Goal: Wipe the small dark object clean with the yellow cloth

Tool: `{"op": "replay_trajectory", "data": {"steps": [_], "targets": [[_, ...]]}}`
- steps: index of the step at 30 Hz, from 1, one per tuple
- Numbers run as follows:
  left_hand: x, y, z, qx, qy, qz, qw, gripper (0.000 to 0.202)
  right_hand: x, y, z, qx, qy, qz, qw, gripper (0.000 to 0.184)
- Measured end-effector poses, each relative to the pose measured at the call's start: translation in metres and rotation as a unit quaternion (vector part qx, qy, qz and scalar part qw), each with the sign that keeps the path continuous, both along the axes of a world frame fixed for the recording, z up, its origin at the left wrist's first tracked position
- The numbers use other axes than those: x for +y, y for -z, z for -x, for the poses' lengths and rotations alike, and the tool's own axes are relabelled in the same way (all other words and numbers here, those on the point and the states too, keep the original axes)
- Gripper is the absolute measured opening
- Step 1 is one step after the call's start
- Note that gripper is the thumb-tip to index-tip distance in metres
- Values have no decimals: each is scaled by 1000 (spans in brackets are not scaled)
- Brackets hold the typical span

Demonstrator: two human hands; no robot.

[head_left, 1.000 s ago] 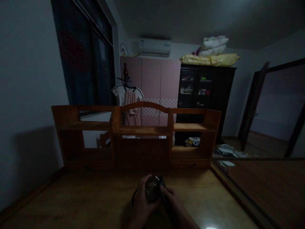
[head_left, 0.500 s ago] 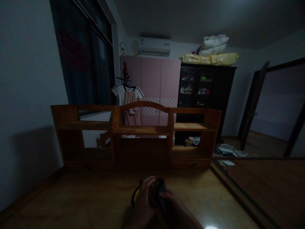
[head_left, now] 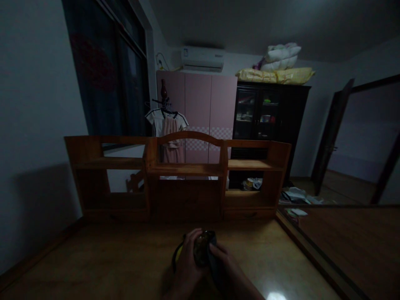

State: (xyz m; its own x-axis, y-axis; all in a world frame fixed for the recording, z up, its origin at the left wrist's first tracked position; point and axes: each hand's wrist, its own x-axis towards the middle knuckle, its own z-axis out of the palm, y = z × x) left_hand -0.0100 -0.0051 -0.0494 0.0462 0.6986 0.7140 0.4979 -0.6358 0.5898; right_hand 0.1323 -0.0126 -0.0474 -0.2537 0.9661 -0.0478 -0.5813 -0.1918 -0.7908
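Low in the middle of the view, my left hand (head_left: 188, 260) is wrapped round a dark, rounded, glossy object (head_left: 200, 250) with a mottled surface. Its kind is hard to make out in the dim light. On the object's right side lies a dark grey, cloth-like piece (head_left: 213, 260), which my right hand (head_left: 228, 266) grips with the thumb on top. A curved black band with a yellow patch (head_left: 176, 254) shows to the left of my left hand; whether it belongs to the held object cannot be seen. Both hands are over the wooden desk top (head_left: 109, 258).
A wooden desk shelf (head_left: 184, 170) with open compartments and small drawers stands at the back of the desk. A raised wooden edge (head_left: 308, 254) runs along the right. Beyond are a pink wardrobe (head_left: 197, 100), hanging clothes (head_left: 170, 125) and a dark cabinet (head_left: 293, 121).
My right hand and the grey piece have shifted slightly on the object, which is tilted a little differently. Both hands keep their hold, and the view has moved only slightly.
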Motion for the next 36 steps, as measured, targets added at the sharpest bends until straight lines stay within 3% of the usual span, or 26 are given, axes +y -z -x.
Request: {"op": "replay_trajectory", "data": {"steps": [5,9,15,19,25,31,36], "targets": [[0,1,0,-6,10,5,1000,68,-4,-8,0,-19,13,-6,1000,42],[1,2,1,0,17,9,1000,67,-2,-4,-1,-36,27,10,999,45],[-7,0,-1,59,23,12,998,65,4,13,-5,-165,139,50,975,35],[-14,-3,-4,109,42,-12,993,67,0,13,-9,-245,138,-23,959,33],[-14,-1,-3,116,50,-17,992,66,-10,0,-10,-363,131,-148,911,42],[-14,1,-4,103,51,-31,993,65,-8,4,-11,-444,129,-173,869,44],[-13,-2,-5,110,52,-39,992,68,-6,9,-13,-454,120,-213,857,42]]}}
